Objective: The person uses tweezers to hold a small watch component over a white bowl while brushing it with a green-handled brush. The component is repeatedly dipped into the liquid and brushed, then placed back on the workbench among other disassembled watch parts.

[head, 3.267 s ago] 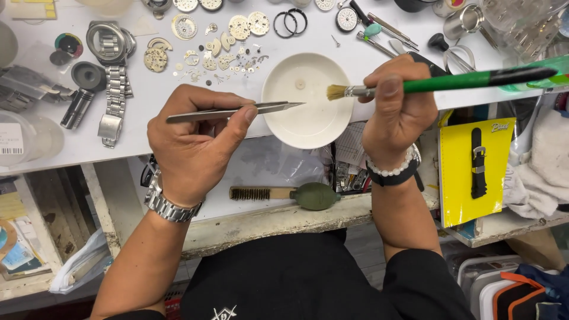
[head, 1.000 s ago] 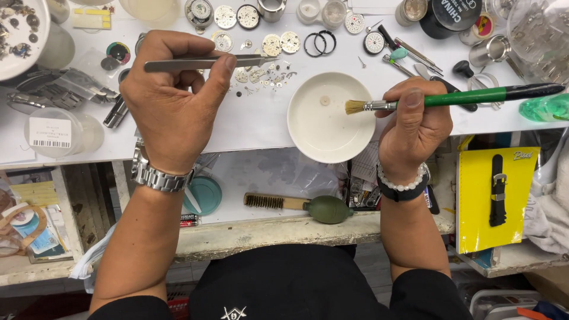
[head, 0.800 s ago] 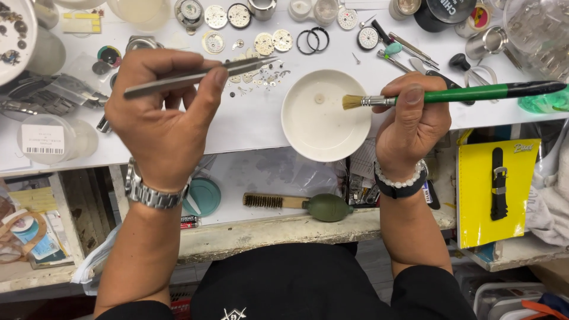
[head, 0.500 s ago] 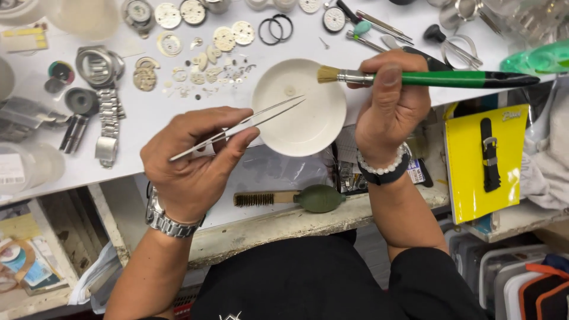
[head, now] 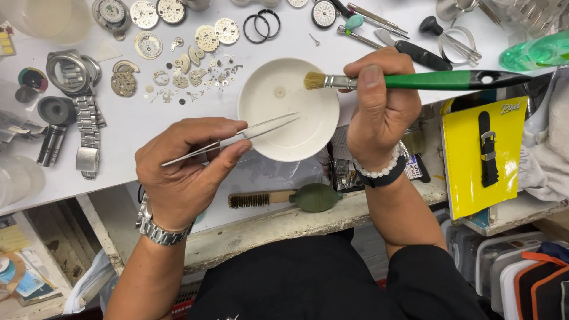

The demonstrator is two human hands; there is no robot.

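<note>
1. Since a second ago, the left hand (head: pixel 189 163) has come back from the scattered watch parts (head: pixel 189 71) — its tweezers (head: pixel 237 137) now point into the white dish (head: pixel 264 139).
2. Left fingers are pinched together on the tweezers; the tips hover over the dish's near half.
3. Right hand (head: pixel 382 109) is clamped on one green-handled brush (head: pixel 415 80), bristles above the dish's far rim.
4. One small pale part (head: pixel 279 92) lies inside the dish.
5. Open white bench (head: pixel 148 118) lies left of the dish — the bench edge runs just under both wrists.
</note>
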